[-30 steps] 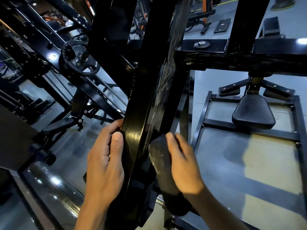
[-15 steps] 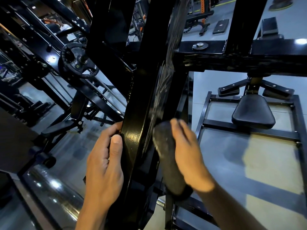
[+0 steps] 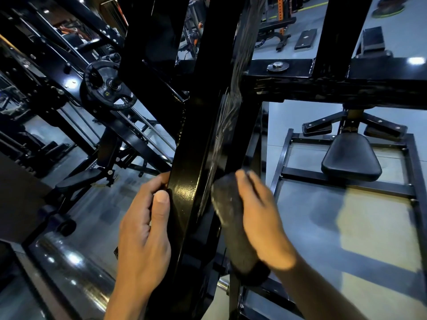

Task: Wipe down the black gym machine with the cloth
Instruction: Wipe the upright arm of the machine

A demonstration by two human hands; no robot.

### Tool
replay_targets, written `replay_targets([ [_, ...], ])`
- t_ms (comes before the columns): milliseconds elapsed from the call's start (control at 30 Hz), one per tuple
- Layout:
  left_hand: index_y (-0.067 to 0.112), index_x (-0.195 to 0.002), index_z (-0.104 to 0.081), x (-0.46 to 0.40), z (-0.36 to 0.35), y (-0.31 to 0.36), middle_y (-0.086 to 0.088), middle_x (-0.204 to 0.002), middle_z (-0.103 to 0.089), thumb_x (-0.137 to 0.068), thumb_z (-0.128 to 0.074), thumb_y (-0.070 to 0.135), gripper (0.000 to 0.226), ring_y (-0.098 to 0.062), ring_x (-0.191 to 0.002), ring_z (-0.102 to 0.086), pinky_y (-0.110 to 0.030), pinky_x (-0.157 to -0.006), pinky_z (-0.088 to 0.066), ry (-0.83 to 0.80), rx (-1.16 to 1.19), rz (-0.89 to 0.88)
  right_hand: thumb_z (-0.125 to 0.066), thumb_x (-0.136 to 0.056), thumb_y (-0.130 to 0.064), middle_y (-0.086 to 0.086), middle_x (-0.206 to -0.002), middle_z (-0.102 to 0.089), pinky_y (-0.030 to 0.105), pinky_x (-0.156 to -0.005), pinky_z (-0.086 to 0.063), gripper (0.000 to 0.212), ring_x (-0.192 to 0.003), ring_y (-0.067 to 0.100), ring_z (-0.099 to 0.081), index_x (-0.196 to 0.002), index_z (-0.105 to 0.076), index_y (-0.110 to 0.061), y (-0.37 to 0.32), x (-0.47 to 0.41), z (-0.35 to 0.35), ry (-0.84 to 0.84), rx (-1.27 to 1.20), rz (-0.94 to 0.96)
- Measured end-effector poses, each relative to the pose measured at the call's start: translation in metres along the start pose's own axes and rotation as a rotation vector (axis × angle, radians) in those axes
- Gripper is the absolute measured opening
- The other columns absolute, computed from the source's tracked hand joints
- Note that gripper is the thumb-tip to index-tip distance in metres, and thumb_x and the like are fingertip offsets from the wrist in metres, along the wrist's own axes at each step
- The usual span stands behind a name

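While the head view looks down along the frame, these lines tell what stands there.

Head view, edges and room: black gym machine (image 3: 196, 158) shows one glossy upright beam running from near bottom centre up and away to the far top; on its left edge the floor (image 3: 323, 222) lies open beyond the fingers, on its right face a narrow gap separates it from a second black post.
Left hand (image 3: 143, 229): wrapped on the beam's left edge, thumb laid flat on the front face, fingers curled behind out of sight.
Right hand (image 3: 261, 218): fingers mostly straight, pressing the cloth (image 3: 231, 222) against the beam's right face; the hand is blurred.
Cloth: dark, bunched into a long roll, lying along the beam, its near end hanging past the wrist.
Wet streak: a smeared sheen runs up the right face above the cloth.
Surface: grey polished floor, with a pale lit patch at right.
Room: a black padded seat (image 3: 351, 158) sits right of the beam inside a low rectangular frame; a weight plate (image 3: 107, 88) hangs on a sloping rail at far left; a crossbeam with a bolt (image 3: 277, 65) crosses at far right; benches and mats lie well beyond.
Long axis: the beam leans slightly rightward as it rises away; the cloth's length follows it.
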State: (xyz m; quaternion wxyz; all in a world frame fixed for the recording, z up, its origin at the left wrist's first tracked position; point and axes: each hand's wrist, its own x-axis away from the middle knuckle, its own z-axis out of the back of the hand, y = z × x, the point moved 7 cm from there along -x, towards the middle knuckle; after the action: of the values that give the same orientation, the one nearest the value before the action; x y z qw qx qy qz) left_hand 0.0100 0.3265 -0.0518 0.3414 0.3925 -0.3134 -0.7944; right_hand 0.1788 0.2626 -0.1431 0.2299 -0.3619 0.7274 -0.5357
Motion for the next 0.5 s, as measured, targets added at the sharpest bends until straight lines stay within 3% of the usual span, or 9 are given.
replay_targets([
  [67,0.036,-0.13,-0.061,0.0,0.0,-0.001,0.017,-0.118,-0.07,-0.105,-0.037,0.042,0.035,-0.006,-0.111,-0.066,-0.02,-0.086,-0.051,0.0,-0.003,0.006,-0.046,-0.099,-0.065,0.019,-0.1,-0.065,0.043,-0.083,-0.054,0.061,-0.092,0.034,-0.067,-0.112,-0.064,-0.008,-0.021,-0.024,0.008,0.069,-0.007,0.027],
  [167,0.036,-0.13,-0.061,0.001,0.0,-0.001,0.016,-0.117,-0.07,-0.105,-0.037,0.042,0.035,-0.008,-0.111,-0.067,-0.022,-0.085,-0.052,0.002,-0.003,0.005,-0.044,-0.105,-0.053,0.015,-0.085,-0.055,0.043,-0.071,-0.042,0.054,-0.075,0.03,-0.055,-0.1,-0.059,-0.002,-0.043,-0.049,0.015,0.138,-0.028,0.107],
  [300,0.04,-0.127,-0.061,0.0,0.0,0.003,0.017,-0.115,-0.07,-0.106,-0.037,0.039,0.031,-0.007,-0.107,-0.067,-0.013,-0.082,-0.05,-0.001,-0.005,-0.016,-0.041,-0.103,-0.062,0.014,-0.089,-0.064,0.051,-0.078,-0.054,0.052,-0.085,0.034,-0.067,-0.102,-0.063,-0.015,-0.02,-0.015,0.006,0.051,0.045,0.054],
  [367,0.039,-0.126,-0.061,0.0,-0.001,0.004,0.018,-0.114,-0.07,-0.106,-0.038,0.037,0.031,-0.005,-0.106,-0.067,-0.01,-0.08,-0.049,-0.001,-0.013,-0.025,-0.041,-0.101,-0.055,0.02,-0.091,-0.063,0.052,-0.077,-0.056,0.05,-0.084,0.036,-0.067,-0.101,-0.064,-0.011,-0.004,0.007,-0.001,-0.028,0.045,0.009],
  [433,0.039,-0.126,-0.06,0.0,0.0,0.004,0.021,-0.115,-0.069,-0.106,-0.038,0.035,0.03,-0.002,-0.108,-0.066,-0.008,-0.081,-0.047,0.004,-0.015,-0.032,-0.042,-0.101,-0.051,0.024,-0.091,-0.062,0.046,-0.072,-0.055,0.048,-0.08,0.037,-0.066,-0.099,-0.063,-0.008,-0.009,0.007,-0.001,-0.048,0.061,0.017],
  [500,0.04,-0.126,-0.06,0.0,0.0,0.002,0.021,-0.116,-0.069,-0.106,-0.038,0.037,0.03,-0.003,-0.11,-0.066,-0.01,-0.083,-0.048,0.004,-0.009,-0.025,-0.043,-0.105,-0.048,0.015,-0.081,-0.063,0.038,-0.064,-0.052,0.044,-0.069,0.027,-0.065,-0.1,-0.063,-0.009,-0.026,-0.015,0.005,0.006,0.026,0.027],
])
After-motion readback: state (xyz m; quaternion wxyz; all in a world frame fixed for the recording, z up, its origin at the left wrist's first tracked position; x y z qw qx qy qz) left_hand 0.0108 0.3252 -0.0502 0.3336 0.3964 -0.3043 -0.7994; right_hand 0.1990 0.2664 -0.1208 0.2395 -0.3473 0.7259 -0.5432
